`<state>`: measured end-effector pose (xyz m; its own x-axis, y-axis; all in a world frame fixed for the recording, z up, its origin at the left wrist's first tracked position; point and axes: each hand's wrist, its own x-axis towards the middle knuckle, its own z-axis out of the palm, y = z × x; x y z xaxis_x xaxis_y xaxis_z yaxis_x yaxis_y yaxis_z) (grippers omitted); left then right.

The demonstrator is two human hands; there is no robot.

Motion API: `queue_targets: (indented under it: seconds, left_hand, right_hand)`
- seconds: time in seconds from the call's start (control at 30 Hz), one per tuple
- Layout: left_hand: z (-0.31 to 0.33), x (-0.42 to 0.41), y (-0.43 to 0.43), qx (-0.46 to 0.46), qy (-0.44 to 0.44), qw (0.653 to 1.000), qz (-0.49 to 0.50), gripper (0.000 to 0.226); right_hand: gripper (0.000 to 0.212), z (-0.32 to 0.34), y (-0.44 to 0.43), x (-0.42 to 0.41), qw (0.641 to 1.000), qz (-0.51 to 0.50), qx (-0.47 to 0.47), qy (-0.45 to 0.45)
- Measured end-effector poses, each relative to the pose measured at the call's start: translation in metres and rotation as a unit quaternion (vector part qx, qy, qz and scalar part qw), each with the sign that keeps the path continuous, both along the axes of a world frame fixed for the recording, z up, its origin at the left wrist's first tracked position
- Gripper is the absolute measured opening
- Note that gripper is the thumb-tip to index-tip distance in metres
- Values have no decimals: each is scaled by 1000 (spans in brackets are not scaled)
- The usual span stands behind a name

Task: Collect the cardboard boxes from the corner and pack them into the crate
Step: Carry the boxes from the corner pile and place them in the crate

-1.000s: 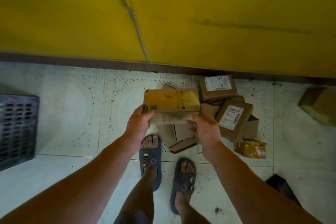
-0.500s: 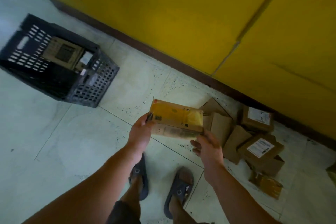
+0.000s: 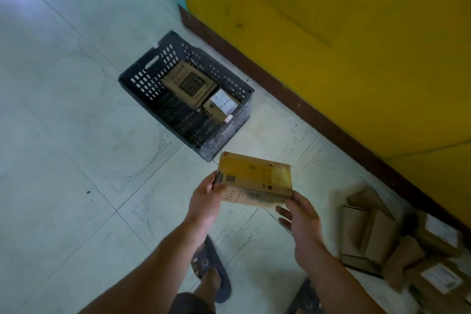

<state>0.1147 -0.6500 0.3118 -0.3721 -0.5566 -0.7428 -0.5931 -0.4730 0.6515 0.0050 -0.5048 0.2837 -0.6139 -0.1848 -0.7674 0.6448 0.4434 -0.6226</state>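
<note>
A: Quickly, hands?
B: Left hand (image 3: 205, 199) grips the taped box (image 3: 254, 178) at its left end. Right hand (image 3: 300, 214) is half open under the near right corner, propping it, probably to keep it level for the drop.
A: Crate?
B: Black crate (image 3: 153, 76) sits farther left on the floor (image 3: 63, 160) by the yellow wall (image 3: 331, 33), 2 boxes inside. Remaining pile (image 3: 382, 245) lies near right.
A: Change?
B: View has swung left; the crate is now closer and more central, the pile pushed to the edge.
</note>
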Motion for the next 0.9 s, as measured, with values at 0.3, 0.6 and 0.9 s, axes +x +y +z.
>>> queue_targets:
  seconds: [0.3, 0.6, 0.9]
  left_hand:
    - [-5, 26, -142, -19, -1, 1000, 21, 26]
    - [-31, -32, -262, -20, -35, 999, -18, 19]
    - [-86, -82, -356, -18, -83, 994, -69, 17]
  right_hand:
    - [23, 2, -143, 21, 1000, 9, -11, 28]
    - [22, -35, -256, -22, 999, -29, -14, -18]
    - [25, -85, -336, -56, 998, -29, 16, -57]
